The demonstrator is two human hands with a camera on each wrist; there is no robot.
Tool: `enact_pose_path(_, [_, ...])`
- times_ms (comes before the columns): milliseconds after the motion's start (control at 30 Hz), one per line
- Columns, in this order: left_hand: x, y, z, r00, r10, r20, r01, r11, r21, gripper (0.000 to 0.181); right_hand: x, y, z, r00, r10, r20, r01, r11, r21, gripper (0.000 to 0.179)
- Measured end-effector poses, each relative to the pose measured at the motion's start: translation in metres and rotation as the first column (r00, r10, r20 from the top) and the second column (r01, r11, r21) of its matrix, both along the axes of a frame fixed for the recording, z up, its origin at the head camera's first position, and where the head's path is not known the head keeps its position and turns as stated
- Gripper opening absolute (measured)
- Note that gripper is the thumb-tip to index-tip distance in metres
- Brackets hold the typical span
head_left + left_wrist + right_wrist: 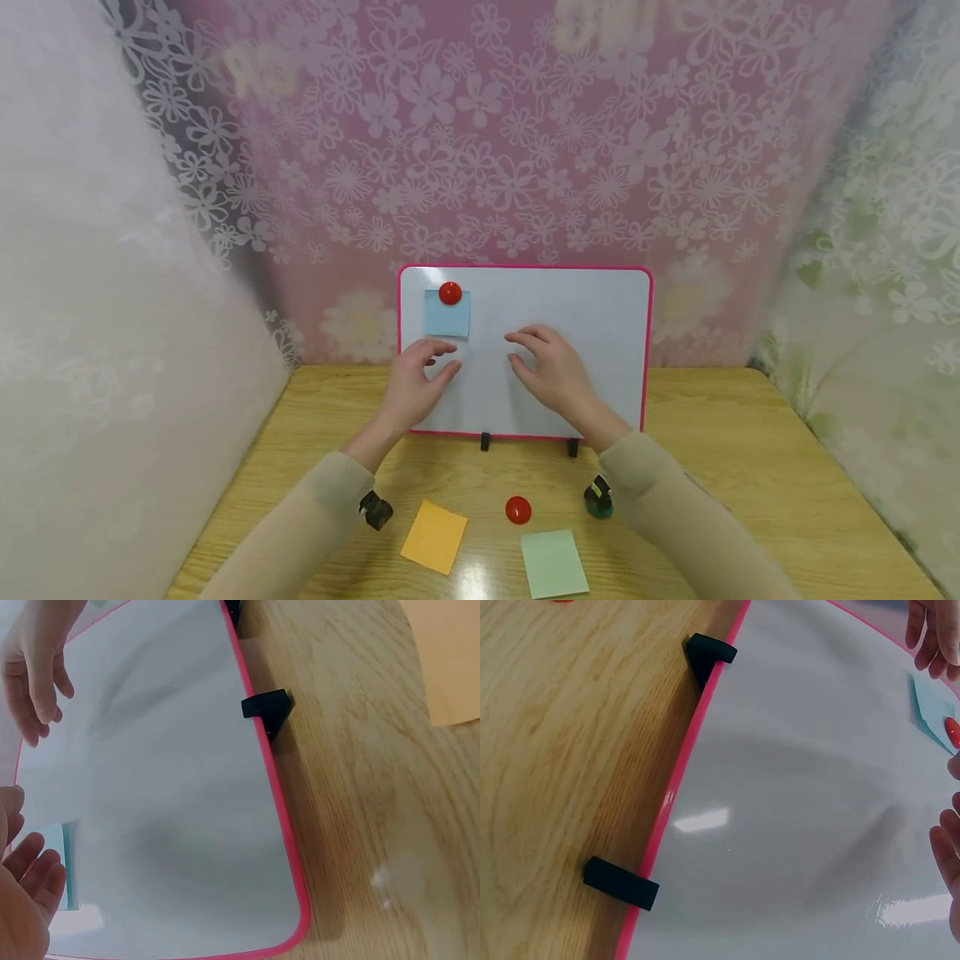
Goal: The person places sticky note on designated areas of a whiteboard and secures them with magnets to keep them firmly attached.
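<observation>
A whiteboard with a pink frame stands upright on the table. At its upper left, a blue sticky note hangs under a round red magnet. Just below that note, in front of the board, is my left hand, fingers bent loosely with nothing between them. My right hand hovers before the board's middle, likewise relaxed and holding nothing. Both hands face each other with a gap between. In the left wrist view the fingers appear near the note's edge; whether they touch the board cannot be told.
On the wooden table lie an orange sticky note, a second red magnet and a pale green sticky note. Black feet hold the board's lower edge. Patterned cloth walls enclose the back and sides.
</observation>
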State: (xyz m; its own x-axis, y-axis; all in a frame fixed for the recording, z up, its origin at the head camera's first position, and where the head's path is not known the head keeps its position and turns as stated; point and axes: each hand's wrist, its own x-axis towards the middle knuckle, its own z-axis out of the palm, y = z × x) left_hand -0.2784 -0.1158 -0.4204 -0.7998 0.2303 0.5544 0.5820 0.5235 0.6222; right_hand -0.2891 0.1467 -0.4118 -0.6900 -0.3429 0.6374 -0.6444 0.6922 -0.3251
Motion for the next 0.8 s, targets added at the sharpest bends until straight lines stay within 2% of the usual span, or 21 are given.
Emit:
enact_pose_path(300, [0.005, -0.003, -0.009, 0.999, -0.031, -0.018, 0.031, 0.999, 0.008, 0.025, 0.01, 0.007, -0.012, 1.0, 0.002, 0.026, -0.004, 0.999, 0.045, 0.028])
enact_pose_path(567, [0.016, -0.003, -0.009, 0.999, -0.038, 0.035, 0.037, 0.999, 0.013, 0.027, 0.017, 0.017, -0.016, 0.999, 0.037, 0.007, -0.037, 0.999, 0.034, 0.029])
enact_pose_path(800, [0.024, -0.003, -0.012, 0.999, -0.05, 0.011, 0.05, 0.999, 0.022, 0.027, 0.024, 0.027, -0.024, 0.999, 0.044, 0.02, -0.045, 0.998, 0.047, 0.027])
